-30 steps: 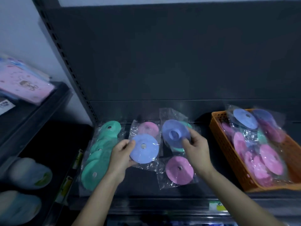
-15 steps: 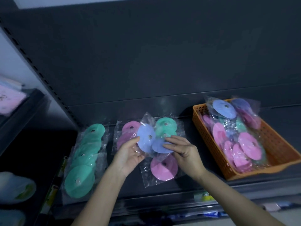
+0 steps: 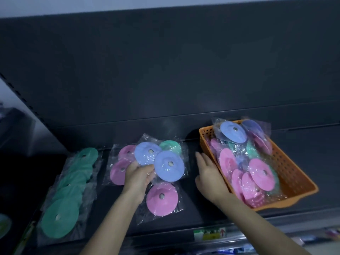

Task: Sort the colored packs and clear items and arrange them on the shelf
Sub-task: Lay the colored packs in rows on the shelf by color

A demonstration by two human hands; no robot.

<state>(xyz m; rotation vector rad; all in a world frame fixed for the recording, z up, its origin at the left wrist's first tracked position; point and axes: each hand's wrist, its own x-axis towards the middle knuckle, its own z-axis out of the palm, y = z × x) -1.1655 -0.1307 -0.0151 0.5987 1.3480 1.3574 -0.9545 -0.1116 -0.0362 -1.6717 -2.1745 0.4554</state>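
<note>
We see two blue packs [image 3: 168,168], round discs in clear wrappers, lying left of the orange basket [image 3: 288,162] on the dark shelf [image 3: 195,212]. They overlap, faces up, each with a small metal stud at the centre. Being round, they show no long axis. Our left hand [image 3: 139,174] has its fingers curled onto the wrapper edge of the nearer blue disc and pinches it.

Our right hand [image 3: 207,173] lies along the basket's left wall, fingers straight and close together, pointing toward the back panel. We cannot tell whether it touches the rim.

A green pack [image 3: 170,147] sits behind the blue ones. A single pink pack [image 3: 161,198] lies nearer us than they do, and more pink packs [image 3: 119,172] lie further left. Farthest from the basket, a row of green packs [image 3: 70,190] overlaps in a line that runs from the shelf front toward the back.

The basket holds a heap of wrapped discs [image 3: 261,172], mostly pink, with blue at the back. Its long side runs front to back, skewed slightly. Below the basket, a price label [image 3: 209,234] on the shelf edge is too blurred to read.
</note>
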